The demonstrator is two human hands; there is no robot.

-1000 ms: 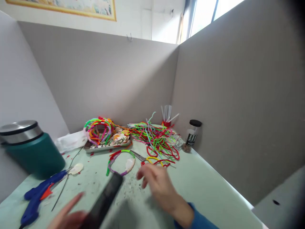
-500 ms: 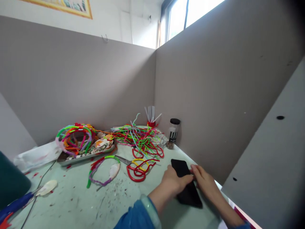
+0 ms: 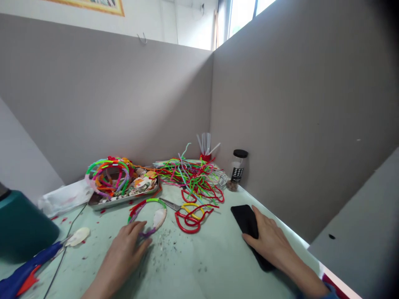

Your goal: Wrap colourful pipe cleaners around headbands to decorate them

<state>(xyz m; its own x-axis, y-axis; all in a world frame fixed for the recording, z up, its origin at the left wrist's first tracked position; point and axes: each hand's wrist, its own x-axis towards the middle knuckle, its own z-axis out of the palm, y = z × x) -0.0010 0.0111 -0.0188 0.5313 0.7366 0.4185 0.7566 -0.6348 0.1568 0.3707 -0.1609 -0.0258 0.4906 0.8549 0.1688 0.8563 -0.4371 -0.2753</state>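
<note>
The right hand (image 3: 269,243) is laid flat, fingers spread, on a black phone (image 3: 246,220) lying near the table's (image 3: 199,265) right edge. The left hand (image 3: 127,245) is rested open, its fingertips touching a pipe-cleaner headband (image 3: 146,209) beside scissors (image 3: 174,204) and red loops (image 3: 191,220).

Your daylight comes from the window (image 3: 246,12) at the far upper right, blown out to white, and it falls evenly on the pale green worktop (image 3: 202,257) with only soft shadows. You'll notice wide-angle bending of the partition walls, dark vignetting in the right corners, and slight softness near the bottom edge.
</note>
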